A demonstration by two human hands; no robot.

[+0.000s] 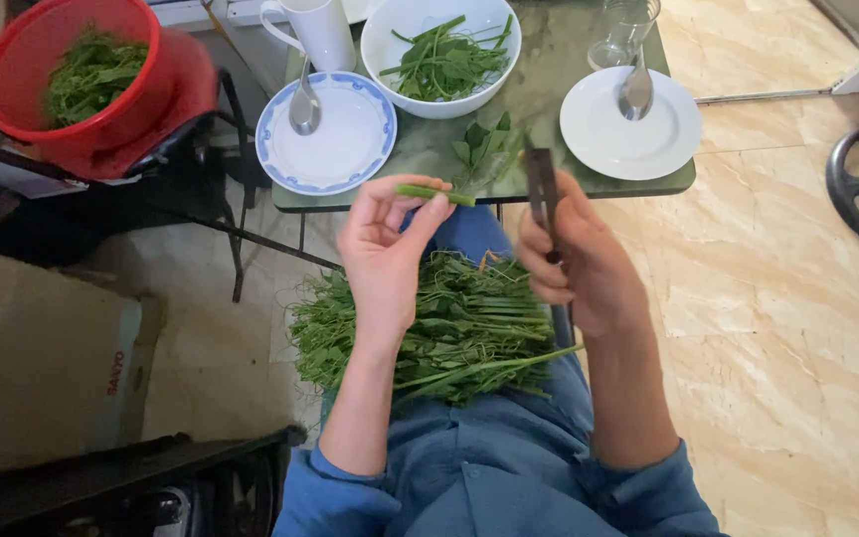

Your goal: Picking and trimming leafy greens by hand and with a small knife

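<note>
While hands grip stem (pixel 436 194) and knife (pixel 545 199), green glass table (pixel 549 60), marble floor (pixel 787 328), red bucket (pixel 12 70).

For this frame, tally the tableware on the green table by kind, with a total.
Plates: 2, blue-rimmed plate and plain white plate
Spoons: 2, left spoon and right spoon
Bowls: 1, white bowl holding greens
Mugs: 1, white mug
Glasses: 1, clear glass
Total: 7

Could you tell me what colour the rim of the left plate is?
Blue, a patterned band around the white plate, in the head view.
</note>
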